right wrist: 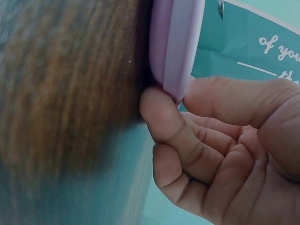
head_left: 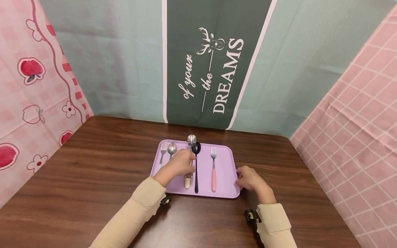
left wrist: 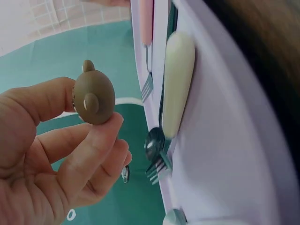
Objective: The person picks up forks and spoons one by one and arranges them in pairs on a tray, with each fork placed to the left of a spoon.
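Note:
My left hand (head_left: 181, 163) pinches a spoon (head_left: 191, 139) by its brown handle, which ends in a rounded, eared knob (left wrist: 96, 98). The spoon is held over the purple tray (head_left: 224, 172), its bowl overlapping the far rim in the head view. Beneath this hand lies a fork with a cream handle (head_left: 187, 183), partly hidden. A black spoon (head_left: 196, 172) is beside it, and a pink-handled fork (head_left: 213, 172) lies farther right. On the tray's right edge, my right hand (head_left: 251, 179) grips the rim between thumb and forefinger (right wrist: 161, 112).
At the tray's left are a pale-handled fork (head_left: 163, 148) and another metal spoon (head_left: 172, 148), its handle hidden behind the left arm. The brown wooden table (head_left: 108, 165) surrounds the tray. Printed cloths hang behind and on both sides, including a green one (head_left: 198, 113) with lettering.

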Demonstrator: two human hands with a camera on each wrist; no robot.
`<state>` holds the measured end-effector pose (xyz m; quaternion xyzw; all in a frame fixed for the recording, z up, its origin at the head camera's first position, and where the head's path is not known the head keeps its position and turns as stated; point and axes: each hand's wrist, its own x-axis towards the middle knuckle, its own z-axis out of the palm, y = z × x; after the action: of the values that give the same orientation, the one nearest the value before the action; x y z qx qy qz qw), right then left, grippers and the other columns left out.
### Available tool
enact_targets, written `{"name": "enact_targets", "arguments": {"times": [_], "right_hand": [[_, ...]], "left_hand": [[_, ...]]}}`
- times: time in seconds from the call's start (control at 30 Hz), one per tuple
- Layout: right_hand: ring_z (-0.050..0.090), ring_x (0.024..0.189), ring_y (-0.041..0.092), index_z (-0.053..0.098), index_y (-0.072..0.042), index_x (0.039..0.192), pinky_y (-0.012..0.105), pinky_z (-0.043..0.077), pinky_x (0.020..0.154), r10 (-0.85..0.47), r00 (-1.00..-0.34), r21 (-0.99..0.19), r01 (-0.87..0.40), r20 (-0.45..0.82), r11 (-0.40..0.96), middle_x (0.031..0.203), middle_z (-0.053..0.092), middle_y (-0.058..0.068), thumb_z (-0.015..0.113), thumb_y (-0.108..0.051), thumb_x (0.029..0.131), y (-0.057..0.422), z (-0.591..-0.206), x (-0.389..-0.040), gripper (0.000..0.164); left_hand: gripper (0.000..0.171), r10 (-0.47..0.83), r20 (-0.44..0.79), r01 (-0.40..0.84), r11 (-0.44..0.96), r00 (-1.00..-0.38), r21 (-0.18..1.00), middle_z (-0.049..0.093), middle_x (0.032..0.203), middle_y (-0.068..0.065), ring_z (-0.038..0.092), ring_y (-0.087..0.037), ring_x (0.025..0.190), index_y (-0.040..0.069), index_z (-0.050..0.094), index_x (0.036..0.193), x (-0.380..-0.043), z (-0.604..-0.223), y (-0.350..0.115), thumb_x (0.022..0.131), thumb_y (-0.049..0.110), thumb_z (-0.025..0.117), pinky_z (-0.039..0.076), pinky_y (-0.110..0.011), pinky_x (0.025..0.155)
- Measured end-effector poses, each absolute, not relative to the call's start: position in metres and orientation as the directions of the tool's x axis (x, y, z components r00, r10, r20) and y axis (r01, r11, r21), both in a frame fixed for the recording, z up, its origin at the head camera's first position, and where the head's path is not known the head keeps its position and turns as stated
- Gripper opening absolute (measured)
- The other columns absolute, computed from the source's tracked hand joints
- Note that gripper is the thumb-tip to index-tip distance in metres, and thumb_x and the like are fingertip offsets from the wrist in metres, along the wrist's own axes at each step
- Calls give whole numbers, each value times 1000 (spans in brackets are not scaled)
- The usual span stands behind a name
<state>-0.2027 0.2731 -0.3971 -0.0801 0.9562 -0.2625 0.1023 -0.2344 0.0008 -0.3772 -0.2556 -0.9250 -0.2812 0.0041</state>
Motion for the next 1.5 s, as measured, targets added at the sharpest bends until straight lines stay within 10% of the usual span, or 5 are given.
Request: {"name": "enact_targets", "arguments": {"times": [0.63, 1.03, 1.5], "right_hand": [[59, 54, 17, 56, 15, 105, 32, 48, 56, -202, -966, -525, -91, -158, 846, 63, 61, 6, 65, 6, 71, 272, -397, -202, 36], [59, 54, 16, 57, 14, 104, 32, 47, 56, -203, -968, -517, -98, -151, 850, 61, 61, 5, 65, 6, 71, 271, -397, -203, 34], [59, 54, 17, 58, 12, 103, 31, 47, 54, -186, -968, -510, -77, -167, 857, 63, 60, 5, 67, 5, 72, 272, -397, -203, 33]], "left_hand": [[40, 484, 134, 465, 669, -865, 580, 68, 94, -12, 60, -25, 91, -3, 69, 103, -227, -385, 39, 63, 4, 70, 45, -33, 85], [11, 507, 154, 499, 666, -848, 554, 57, 64, -5, 50, -19, 69, 3, 67, 71, -227, -392, 58, 62, 6, 72, 41, -28, 62], [37, 457, 106, 429, 695, -883, 577, 67, 98, -8, 55, -25, 97, 3, 71, 101, -226, -392, 83, 64, 9, 74, 42, -31, 85]]}}
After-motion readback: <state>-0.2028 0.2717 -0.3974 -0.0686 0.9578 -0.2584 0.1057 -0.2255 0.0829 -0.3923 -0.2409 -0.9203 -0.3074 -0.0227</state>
